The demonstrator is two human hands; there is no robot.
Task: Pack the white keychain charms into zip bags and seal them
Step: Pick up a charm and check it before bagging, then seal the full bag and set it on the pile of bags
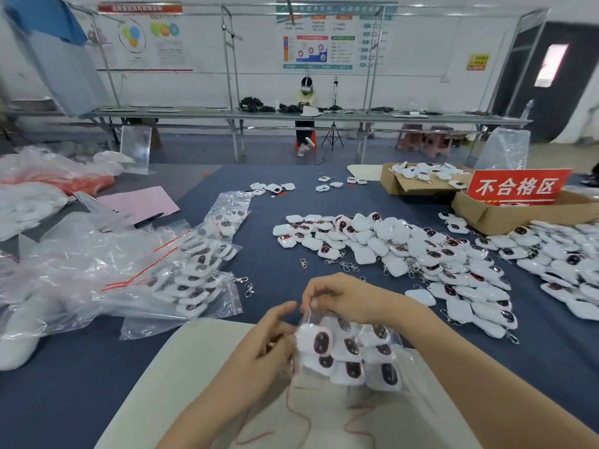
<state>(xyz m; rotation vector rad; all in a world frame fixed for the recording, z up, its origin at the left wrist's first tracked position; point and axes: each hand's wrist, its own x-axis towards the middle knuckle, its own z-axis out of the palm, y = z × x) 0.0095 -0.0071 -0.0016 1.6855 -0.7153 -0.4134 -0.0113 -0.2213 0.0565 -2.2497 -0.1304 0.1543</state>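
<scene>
The zip bag (350,351), stuffed with white charms (322,343), sits between both hands: the right hand (340,299) pinches its top edge, and the left hand (269,345) grips its side just below. I'd say sealing well means shaking the charms clear of the strip, then pinching along it end to end.

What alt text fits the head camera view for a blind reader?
A person's left hand and right hand hold a clear zip bag packed with white charms over a dark blue table. Loose charms lie heaped to the right; filled bags lie to the left.
</scene>
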